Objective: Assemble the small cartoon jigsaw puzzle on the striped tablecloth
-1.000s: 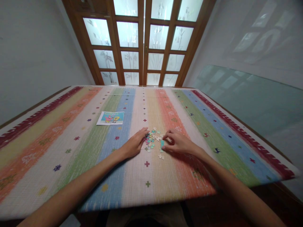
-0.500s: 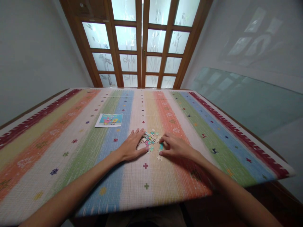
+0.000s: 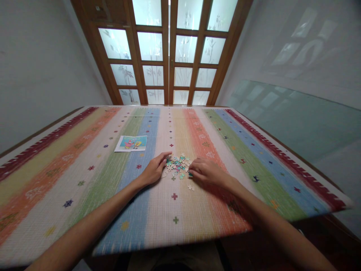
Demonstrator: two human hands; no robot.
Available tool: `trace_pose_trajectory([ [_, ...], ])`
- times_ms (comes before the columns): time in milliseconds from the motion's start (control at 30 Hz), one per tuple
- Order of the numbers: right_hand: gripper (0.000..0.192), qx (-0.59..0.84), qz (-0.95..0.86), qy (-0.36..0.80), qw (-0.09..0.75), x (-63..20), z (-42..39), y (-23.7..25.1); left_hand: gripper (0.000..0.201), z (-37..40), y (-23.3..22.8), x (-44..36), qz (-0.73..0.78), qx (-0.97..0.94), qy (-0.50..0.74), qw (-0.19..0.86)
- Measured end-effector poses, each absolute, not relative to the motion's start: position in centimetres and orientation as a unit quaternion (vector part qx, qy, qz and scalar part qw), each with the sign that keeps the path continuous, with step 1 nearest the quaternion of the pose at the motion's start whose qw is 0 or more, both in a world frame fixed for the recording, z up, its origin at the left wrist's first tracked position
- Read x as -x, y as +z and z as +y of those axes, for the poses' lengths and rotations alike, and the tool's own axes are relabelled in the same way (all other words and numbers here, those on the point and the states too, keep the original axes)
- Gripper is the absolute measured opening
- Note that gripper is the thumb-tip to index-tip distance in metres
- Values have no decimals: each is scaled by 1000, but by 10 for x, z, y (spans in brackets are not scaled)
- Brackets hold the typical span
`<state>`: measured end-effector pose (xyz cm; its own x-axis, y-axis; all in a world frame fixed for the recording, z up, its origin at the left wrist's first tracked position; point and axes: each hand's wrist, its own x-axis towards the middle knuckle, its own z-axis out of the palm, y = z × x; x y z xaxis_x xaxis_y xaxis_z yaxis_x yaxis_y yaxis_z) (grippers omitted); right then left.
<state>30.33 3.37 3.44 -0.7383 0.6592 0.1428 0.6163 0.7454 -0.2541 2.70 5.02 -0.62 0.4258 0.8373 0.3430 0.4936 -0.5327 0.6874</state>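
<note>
Between my two hands lies the heap of puzzle pieces (image 3: 178, 165), loose on the striped table mat (image 3: 84, 177). My left hand (image 3: 154, 168) rests at the heap's left edge, its fingers (image 3: 165, 155) curled together and laid along the pieces, touching them there. My right hand (image 3: 203, 171) sits at the heap's right edge, knuckles up and fingers bent under; a teal piece (image 3: 191, 174) shows just at my fingertips, but I cannot tell whether I am pinching it or only pressing on it. The heap spreads wider than it is deep, its long axis running from one hand across to the other. One pale piece (image 3: 191, 187) lies apart, just nearer me than my right fingers. Beyond my left hand, further out on the mat, a small picture card (image 3: 131, 143) lies flat, its long side running left to right.
</note>
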Motion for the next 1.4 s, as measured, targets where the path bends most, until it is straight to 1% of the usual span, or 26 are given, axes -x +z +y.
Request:
trace_pose_trajectory([
  [100, 18, 358, -919, 128, 108, -305, 32, 35, 38, 54, -4, -23, 421, -782, 371, 272],
  [233, 24, 370, -910, 146, 114, -310, 27, 32, 38, 50, 0, -14, 426, -785, 362, 269],
  [367, 25, 366, -912, 135, 123, -312, 24, 29, 31, 36, 10, 2, 395, -832, 333, 204],
  [433, 19, 361, -916, 128, 122, -310, 23, 28, 23, 27, 15, 9, 377, -858, 307, 164],
  [500, 13, 353, -920, 121, 117, -307, 22, 28, 20, 20, 17, 14, 364, -882, 263, 147],
  [567, 18, 349, -925, 108, 105, -304, 21, 27, 20, 15, 17, 16, 353, -897, 226, 141],
  [667, 23, 359, -925, 81, 93, -301, 22, 26, 23, 14, 13, 15, 341, -910, 207, 117],
  [800, 22, 362, -921, 96, 111, -305, 25, 27, 32, 17, 11, 14, 321, -928, 172, 74],
  [900, 18, 354, -920, 114, 126, -309, 27, 27, 40, 20, 10, 15, 323, -930, 169, 54],
  [967, 14, 347, -921, 120, 130, -311, 28, 25, 39, 23, 11, 16, 332, -926, 170, 57],
  [1067, 9, 343, -924, 115, 128, -313, 29, 22, 30, 27, 12, 17, 340, -919, 179, 89],
  [1233, 23, 346, -929, 70, 113, -310, 29, 18, 25, 34, 15, 14, 341, -900, 238, 134],
  [1400, 22, 361, -921, 58, 134, -309, 32, 15, 27, 34, 18, 9, 353, -886, 263, 144],
])
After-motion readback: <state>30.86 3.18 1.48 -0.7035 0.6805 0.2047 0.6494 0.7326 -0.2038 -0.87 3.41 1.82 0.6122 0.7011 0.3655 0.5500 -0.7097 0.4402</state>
